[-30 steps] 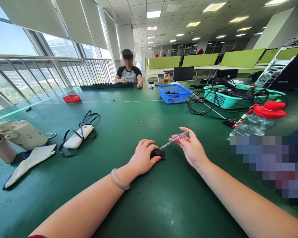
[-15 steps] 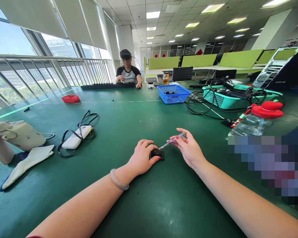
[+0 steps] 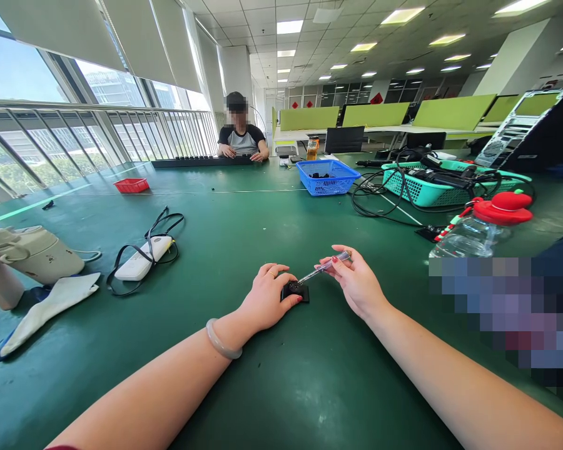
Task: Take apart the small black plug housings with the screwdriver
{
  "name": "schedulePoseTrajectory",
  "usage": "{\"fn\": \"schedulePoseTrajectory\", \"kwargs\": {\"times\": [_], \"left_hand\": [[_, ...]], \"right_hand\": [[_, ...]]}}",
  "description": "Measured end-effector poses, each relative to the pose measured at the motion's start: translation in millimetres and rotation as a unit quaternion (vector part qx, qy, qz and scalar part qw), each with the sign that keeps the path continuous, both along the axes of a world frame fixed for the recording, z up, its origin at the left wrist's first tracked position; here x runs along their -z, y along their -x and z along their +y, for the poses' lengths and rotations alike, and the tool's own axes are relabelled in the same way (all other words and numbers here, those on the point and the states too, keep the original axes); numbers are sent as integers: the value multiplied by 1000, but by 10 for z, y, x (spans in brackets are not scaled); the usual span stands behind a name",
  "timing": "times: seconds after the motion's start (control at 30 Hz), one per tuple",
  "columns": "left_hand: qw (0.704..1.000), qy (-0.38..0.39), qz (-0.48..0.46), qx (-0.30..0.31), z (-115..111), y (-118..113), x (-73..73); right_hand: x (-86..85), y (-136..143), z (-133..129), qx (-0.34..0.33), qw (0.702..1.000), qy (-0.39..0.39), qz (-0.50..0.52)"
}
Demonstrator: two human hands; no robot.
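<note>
On the green table [image 3: 281, 369], my left hand [image 3: 268, 297] grips a small black flat piece [image 3: 302, 292] between thumb and fingers, keeping it down on the surface. A dark round part sits on top of that piece; its detail is too small to make out. My right hand [image 3: 356, 281] pinches the clear handle of a slim screwdriver [image 3: 327, 265]. The tool slants down to the left, its tip at the round part beside my left fingers. Whether the tip sits in a screw, I cannot tell.
A white device with a black strap [image 3: 143, 259], a pouch [image 3: 40, 250] and a phone [image 3: 2, 284] lie to the left. Farther back stand a red tray [image 3: 131, 185], a blue basket [image 3: 328, 187] and a cable-filled green basket [image 3: 417, 192]. A red-lidded bottle [image 3: 502, 209] stands right. Opposite sits a person [image 3: 240, 134].
Both my hands, the black piece and the screwdriver look nearly unchanged. Across the table, the other person's hands have shifted onto the long black object.
</note>
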State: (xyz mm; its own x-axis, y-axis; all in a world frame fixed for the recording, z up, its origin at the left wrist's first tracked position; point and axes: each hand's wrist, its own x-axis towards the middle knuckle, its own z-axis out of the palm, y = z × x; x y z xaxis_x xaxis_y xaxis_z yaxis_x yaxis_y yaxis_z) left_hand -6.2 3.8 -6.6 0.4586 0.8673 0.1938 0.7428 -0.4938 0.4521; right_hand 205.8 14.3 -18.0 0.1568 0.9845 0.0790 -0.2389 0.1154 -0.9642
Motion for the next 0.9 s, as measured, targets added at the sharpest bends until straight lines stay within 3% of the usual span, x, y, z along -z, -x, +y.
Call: {"fn": "schedulePoseTrajectory", "kwargs": {"times": [0.2,0.6,0.9], "left_hand": [[1000,7,11,0,3,0,-2],[1000,2,2,3,1,6,18],[1000,0,-1,2,6,7,29]], "right_hand": [[-46,36,-21,15,999,11,41],[-58,8,-37,3,999,-11,50],[-51,5,-19,13,999,15,35]]}}
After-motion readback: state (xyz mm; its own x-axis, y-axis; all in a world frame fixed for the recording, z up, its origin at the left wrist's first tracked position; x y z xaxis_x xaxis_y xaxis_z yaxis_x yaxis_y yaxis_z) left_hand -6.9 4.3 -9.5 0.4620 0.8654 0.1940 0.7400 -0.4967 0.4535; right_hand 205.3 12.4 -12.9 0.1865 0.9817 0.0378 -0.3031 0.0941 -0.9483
